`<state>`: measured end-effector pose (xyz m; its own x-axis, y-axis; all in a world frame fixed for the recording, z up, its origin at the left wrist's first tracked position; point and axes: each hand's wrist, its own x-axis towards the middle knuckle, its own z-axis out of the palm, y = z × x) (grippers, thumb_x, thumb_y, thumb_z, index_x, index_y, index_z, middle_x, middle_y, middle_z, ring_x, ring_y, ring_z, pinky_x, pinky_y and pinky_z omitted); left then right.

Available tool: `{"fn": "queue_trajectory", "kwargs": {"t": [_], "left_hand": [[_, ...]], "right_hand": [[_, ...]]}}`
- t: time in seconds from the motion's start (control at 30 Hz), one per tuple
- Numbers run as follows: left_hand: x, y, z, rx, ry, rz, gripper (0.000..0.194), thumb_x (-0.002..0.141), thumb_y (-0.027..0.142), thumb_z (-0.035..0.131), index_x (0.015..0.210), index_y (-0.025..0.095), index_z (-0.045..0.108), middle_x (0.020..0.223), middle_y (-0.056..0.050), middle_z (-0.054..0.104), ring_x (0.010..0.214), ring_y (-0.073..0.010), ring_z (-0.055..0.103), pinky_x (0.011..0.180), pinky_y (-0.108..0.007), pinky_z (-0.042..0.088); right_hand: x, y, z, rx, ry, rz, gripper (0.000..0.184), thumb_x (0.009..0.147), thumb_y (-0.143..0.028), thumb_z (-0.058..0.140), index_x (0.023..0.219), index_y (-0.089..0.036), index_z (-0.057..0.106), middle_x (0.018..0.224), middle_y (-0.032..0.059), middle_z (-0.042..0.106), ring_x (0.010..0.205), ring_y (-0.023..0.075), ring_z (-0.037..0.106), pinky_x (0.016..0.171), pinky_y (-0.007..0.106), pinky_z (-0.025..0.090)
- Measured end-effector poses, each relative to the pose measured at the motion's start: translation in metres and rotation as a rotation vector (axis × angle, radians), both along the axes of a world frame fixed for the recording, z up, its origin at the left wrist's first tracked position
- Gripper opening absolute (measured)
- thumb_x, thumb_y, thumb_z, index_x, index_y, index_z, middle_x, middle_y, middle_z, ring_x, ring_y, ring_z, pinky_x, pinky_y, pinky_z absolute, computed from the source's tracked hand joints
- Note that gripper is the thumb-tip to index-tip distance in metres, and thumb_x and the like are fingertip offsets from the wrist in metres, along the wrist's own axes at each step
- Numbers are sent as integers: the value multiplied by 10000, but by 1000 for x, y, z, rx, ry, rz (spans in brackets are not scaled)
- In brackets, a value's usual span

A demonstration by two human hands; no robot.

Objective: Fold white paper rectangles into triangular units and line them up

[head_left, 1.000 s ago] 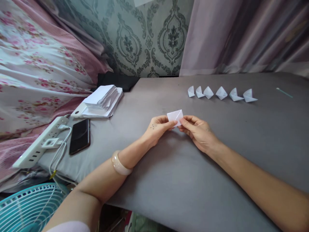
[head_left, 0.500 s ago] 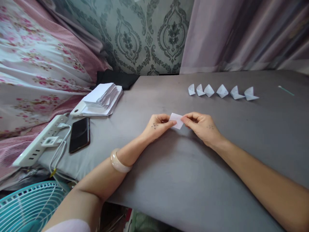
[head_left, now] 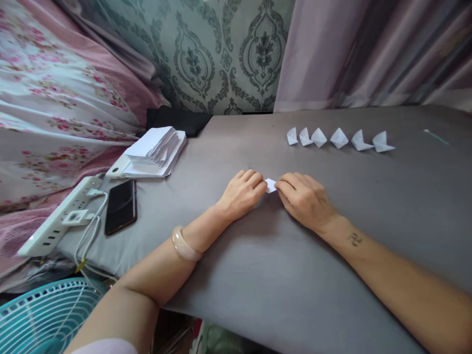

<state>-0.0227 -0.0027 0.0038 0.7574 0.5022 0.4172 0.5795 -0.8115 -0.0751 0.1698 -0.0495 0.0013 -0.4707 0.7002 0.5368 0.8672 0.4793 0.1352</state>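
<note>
Between my two hands is a small folded piece of white paper (head_left: 271, 186), low over the grey surface. My left hand (head_left: 243, 194), knuckles up, has its fingers closed on the paper's left side. The opposite side is pinched by my right hand (head_left: 306, 201), which is also turned back upward. My fingers cover both ends of the paper, so only its middle shows. Beyond my right hand stands a row of several folded paper boats (head_left: 339, 138).
A stack of white paper (head_left: 151, 152) lies at the back left, near a dark phone (head_left: 121, 206) and a white power strip (head_left: 62, 216) with cables. A blue fan (head_left: 47, 314) is at the lower left. A thin stick (head_left: 437, 137) lies far right.
Both hands have rolled over so that their backs face up and the thumbs no longer show on top. Less of the folded paper is visible between them.
</note>
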Motion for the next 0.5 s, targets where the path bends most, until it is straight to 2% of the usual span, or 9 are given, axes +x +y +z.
{"fn": "queue_trajectory", "kwargs": {"t": [0.1,0.2,0.33,0.5], "left_hand": [[3,0,-1,-36,110,-19,325,975,206,337,853,134,630,883,-108,633,810,-206,518,728,-333,370],[2,-3,-2,-170,130,-10,328,974,208,340,897,127,648,918,-109,638,833,-202,541,755,-321,416],[-4,-5,-4,-403,-38,77,262,950,258,439,932,163,682,972,-87,648,904,-193,579,780,-294,459],[-6,1,-4,-665,-285,206,169,853,313,621,812,176,711,862,-49,656,757,-146,597,720,-261,471]], "right_hand": [[-1,-1,-4,-57,-45,-22,271,928,-123,421,756,-168,625,790,74,624,715,189,511,668,336,336],[0,-4,-6,-192,12,-43,250,941,-155,433,804,-166,643,824,67,624,766,189,546,676,320,361],[4,-4,-5,-404,215,-59,185,937,-250,507,920,-189,681,949,49,646,866,182,590,695,289,404],[6,1,-5,-540,433,-109,172,903,-302,566,868,-215,710,988,32,660,855,176,611,721,296,432]]}}
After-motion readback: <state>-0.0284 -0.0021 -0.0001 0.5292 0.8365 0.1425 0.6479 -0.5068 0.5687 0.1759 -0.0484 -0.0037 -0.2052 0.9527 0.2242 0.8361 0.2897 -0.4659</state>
